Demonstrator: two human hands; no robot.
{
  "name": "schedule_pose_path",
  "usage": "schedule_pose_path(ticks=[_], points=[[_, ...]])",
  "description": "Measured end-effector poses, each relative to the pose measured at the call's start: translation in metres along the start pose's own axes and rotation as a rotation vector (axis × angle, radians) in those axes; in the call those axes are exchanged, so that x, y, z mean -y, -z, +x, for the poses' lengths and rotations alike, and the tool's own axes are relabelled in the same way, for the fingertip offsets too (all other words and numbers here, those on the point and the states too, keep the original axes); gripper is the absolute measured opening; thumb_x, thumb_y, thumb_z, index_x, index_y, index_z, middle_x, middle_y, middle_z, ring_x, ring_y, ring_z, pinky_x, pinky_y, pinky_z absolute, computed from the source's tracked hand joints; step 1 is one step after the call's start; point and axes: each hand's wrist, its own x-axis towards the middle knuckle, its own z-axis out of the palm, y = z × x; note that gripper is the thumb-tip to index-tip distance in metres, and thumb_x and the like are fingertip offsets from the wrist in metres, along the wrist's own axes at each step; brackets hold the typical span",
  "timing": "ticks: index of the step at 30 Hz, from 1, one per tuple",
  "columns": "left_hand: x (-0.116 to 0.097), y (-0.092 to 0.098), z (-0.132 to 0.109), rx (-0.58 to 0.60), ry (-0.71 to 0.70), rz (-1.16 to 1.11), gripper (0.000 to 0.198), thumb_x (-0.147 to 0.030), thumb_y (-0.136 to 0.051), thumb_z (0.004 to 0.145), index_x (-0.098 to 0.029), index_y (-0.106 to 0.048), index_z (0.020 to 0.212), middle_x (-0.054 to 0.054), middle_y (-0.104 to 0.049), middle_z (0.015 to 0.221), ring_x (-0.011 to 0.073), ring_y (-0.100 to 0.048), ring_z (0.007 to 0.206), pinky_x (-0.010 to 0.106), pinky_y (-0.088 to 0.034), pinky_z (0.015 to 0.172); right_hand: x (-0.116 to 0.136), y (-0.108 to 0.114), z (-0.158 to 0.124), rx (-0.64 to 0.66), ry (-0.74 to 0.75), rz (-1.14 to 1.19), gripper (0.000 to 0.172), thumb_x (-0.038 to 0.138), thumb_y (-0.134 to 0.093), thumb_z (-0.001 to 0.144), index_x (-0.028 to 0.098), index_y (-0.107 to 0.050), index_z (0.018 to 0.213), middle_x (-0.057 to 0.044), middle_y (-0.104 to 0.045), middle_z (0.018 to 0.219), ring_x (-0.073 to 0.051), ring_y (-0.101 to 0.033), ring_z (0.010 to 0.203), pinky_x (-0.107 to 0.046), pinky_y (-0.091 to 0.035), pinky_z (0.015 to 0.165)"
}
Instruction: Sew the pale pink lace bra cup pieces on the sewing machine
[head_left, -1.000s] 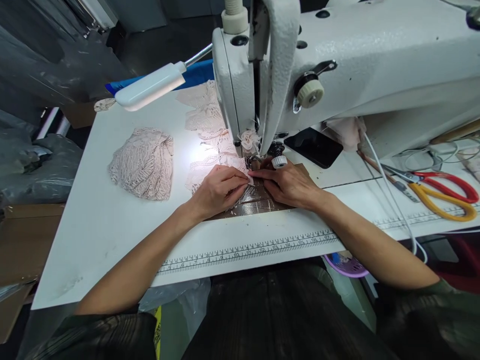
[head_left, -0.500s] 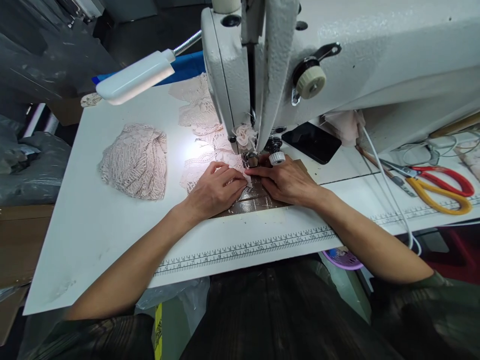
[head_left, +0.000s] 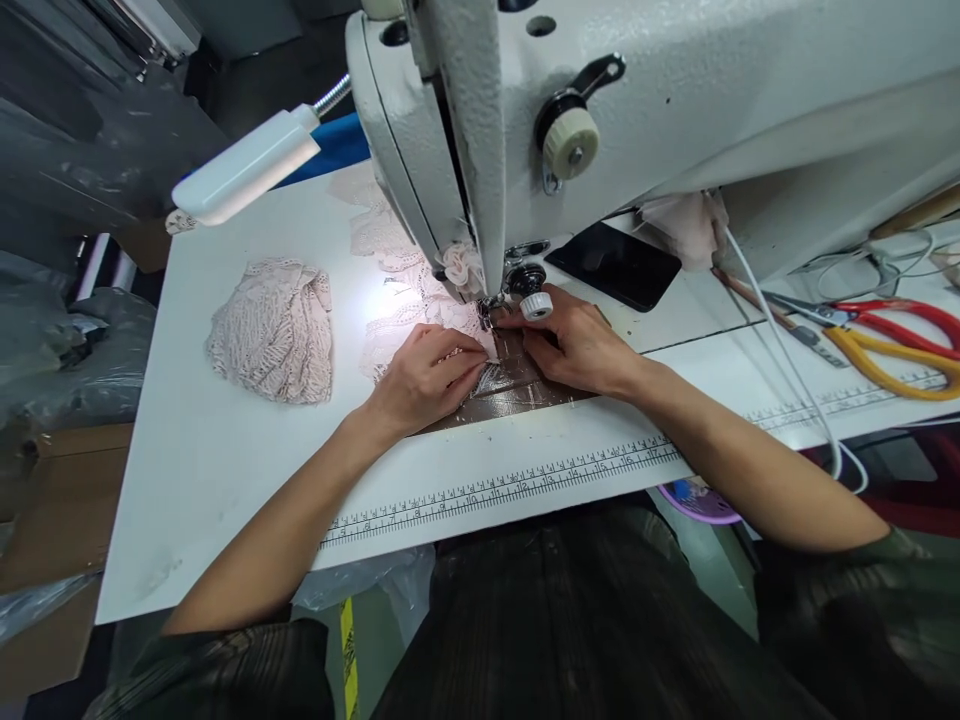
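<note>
A white industrial sewing machine (head_left: pixel 675 90) fills the upper right. Under its presser foot (head_left: pixel 486 308) lies a strip of pale pink lace (head_left: pixel 405 300) that runs back behind the machine head. My left hand (head_left: pixel 427 375) lies with its fingers pressed flat on the lace just left of the foot. My right hand (head_left: pixel 574 345) presses down right of the foot, its fingertips pinched at the lace edge. Both hands sit over a dark brown taped patch (head_left: pixel 517 395) on the table.
A pile of pink lace pieces (head_left: pixel 274 330) sits to the left on the white table (head_left: pixel 225 470). A white lamp (head_left: pixel 240 170) hangs above. A black phone (head_left: pixel 611 265), red and yellow scissors (head_left: pixel 892 345) and a white cable (head_left: pixel 787 370) lie right. A printed ruler (head_left: pixel 510 485) lines the front edge.
My head has moved closer and to the right, so the machine looks bigger. Both hands stay at the presser foot on the lace, shifted only slightly.
</note>
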Motion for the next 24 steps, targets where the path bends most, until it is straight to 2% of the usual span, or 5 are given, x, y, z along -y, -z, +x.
schedule_pose_path(ticks=[4,8,16,20,24], points=[[-0.0004,-0.0014,-0.0005,0.043,-0.004,-0.002,0.011,-0.011,-0.058,0.090,-0.018,-0.066,0.090,0.005,-0.073,0.095,0.0153,-0.067,0.083,0.035,-0.053,0.078,-0.0008,-0.0046,-0.0015,0.088,0.060,-0.079,0.037,0.018,-0.047,0.089,0.021,-0.071,0.117,-0.010,-0.063,0.111,-0.020,-0.058,0.093,-0.031,-0.045,0.080],[-0.0019,-0.0003,-0.0007,0.066,0.014,-0.004,0.012,-0.012,-0.056,0.091,-0.018,-0.067,0.090,0.005,-0.073,0.094,0.0150,-0.066,0.083,0.037,-0.054,0.082,-0.0031,-0.0060,-0.0013,0.140,0.133,-0.154,0.039,0.017,-0.047,0.089,0.021,-0.070,0.121,-0.012,-0.061,0.108,-0.023,-0.056,0.094,-0.034,-0.046,0.078],[-0.0035,0.0050,-0.0053,0.075,-0.067,-0.027,0.014,-0.017,-0.058,0.091,-0.015,-0.066,0.101,0.007,-0.072,0.100,0.0153,-0.069,0.092,0.047,-0.049,0.107,-0.0050,-0.0064,-0.0011,0.152,0.157,-0.156,0.038,0.015,-0.048,0.090,0.020,-0.069,0.121,-0.012,-0.059,0.106,-0.023,-0.055,0.098,-0.037,-0.047,0.087],[-0.0032,0.0035,-0.0081,0.080,-0.125,0.031,0.015,-0.016,-0.057,0.091,-0.014,-0.065,0.103,0.008,-0.070,0.101,0.0157,-0.068,0.096,0.046,-0.048,0.109,-0.0072,-0.0078,-0.0024,0.144,0.167,-0.121,0.037,0.014,-0.048,0.091,0.020,-0.069,0.121,-0.012,-0.057,0.109,-0.022,-0.054,0.101,-0.038,-0.046,0.094],[-0.0056,0.0039,-0.0078,0.083,-0.188,0.107,0.015,-0.015,-0.055,0.091,-0.012,-0.064,0.103,0.008,-0.069,0.098,0.0171,-0.066,0.099,0.045,-0.047,0.110,-0.0095,-0.0084,-0.0032,0.137,0.160,-0.135,0.038,0.015,-0.048,0.091,0.023,-0.069,0.121,-0.010,-0.056,0.107,-0.021,-0.054,0.098,-0.039,-0.046,0.093]])
